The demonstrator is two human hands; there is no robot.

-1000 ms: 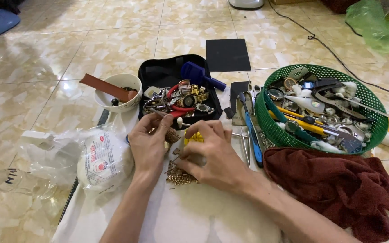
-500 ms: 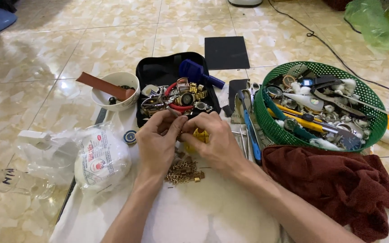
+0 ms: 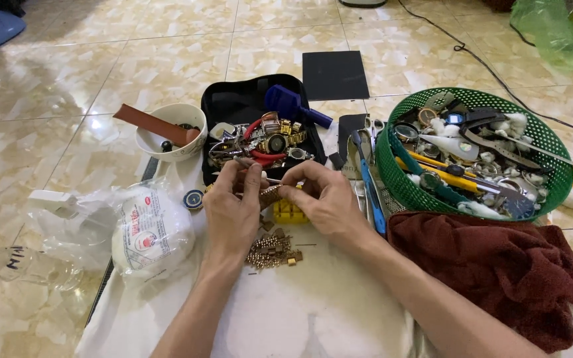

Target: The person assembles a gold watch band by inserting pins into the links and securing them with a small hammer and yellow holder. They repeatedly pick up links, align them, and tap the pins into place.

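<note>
Both hands meet over the white work cloth [image 3: 313, 311]: left hand [image 3: 233, 212] and right hand [image 3: 323, 199] are pinched narrow on a gold watch bracelet [image 3: 272, 194], held just above a yellow block [image 3: 289, 212]; a thin pin tool [image 3: 260, 178] appears to sit in the left fingers. Green basket [image 3: 399, 179] and black tool case [image 3: 233, 106] stand near. Loose gold links [image 3: 272, 250] lie just beside the left wrist. Judged risk: a slipped pin or a wrist nudge could scatter small parts off the cloth.

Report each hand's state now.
Left hand: closed on the gold watch band.
Right hand: pinching the same band, with a thin pin tool.
</note>
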